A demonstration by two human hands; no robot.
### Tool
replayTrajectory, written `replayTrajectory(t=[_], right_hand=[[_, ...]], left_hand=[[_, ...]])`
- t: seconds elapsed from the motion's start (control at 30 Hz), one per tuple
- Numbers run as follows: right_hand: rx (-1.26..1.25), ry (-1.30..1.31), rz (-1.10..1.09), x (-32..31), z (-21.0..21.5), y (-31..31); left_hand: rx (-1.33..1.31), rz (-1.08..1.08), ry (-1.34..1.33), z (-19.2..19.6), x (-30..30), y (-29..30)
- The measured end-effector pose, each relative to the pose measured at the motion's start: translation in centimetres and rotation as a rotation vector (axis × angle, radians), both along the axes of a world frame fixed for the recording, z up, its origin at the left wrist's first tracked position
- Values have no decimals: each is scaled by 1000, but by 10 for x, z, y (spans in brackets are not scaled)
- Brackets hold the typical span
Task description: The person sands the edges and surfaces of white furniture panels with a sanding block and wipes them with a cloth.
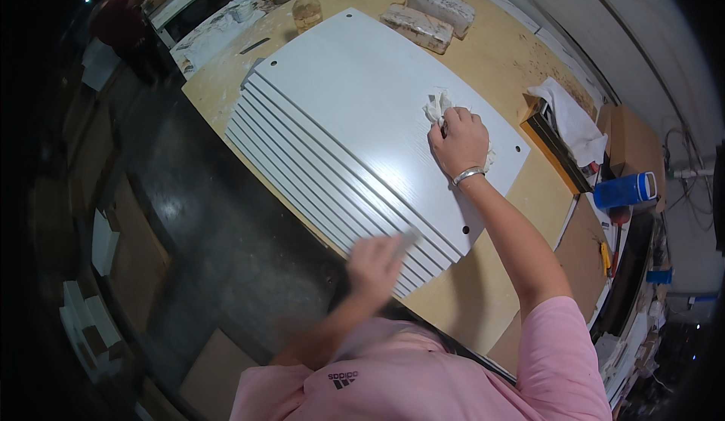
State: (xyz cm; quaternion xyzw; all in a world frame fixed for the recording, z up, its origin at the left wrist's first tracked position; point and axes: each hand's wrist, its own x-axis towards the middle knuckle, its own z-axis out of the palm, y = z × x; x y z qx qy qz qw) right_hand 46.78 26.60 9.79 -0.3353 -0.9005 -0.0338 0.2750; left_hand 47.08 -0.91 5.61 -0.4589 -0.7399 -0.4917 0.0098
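A stack of white panels [355, 96] lies on the table, its layers stepped along the left side and dark round holes near the top panel's corners. My right hand [461, 143], with a silver bangle at the wrist, presses a crumpled white rag [436, 108] onto the top panel, fingers curled round it. Blurred by motion, my left hand [373, 268] is at the near end of the stepped edges. It grips a small grey block [409, 241] whose exact kind the smear hides.
Two plastic-wrapped blocks [417, 27] and a bottle [306, 9] stand at the table's far side. To the right are an open box with white cloth [572, 123] and a blue container [624, 190]. Another person [121, 28] stands far left.
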Motion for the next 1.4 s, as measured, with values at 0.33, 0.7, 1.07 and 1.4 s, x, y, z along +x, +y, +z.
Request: replayTrajectory(t=[0.33, 0.7, 1.07, 1.4], right_hand=[[-43, -41, -18, -3, 2, -4], [-20, -16, -13, 0, 2, -2], [-20, 5, -7, -2, 3, -6], [-9, -38, -21, 1, -2, 1]], left_hand=[[38, 82, 16, 4, -24, -21], [-75, 527, 56, -43, -324, 2], [-98, 633, 11, -39, -390, 9], [-14, 103, 6, -16, -37, -22]])
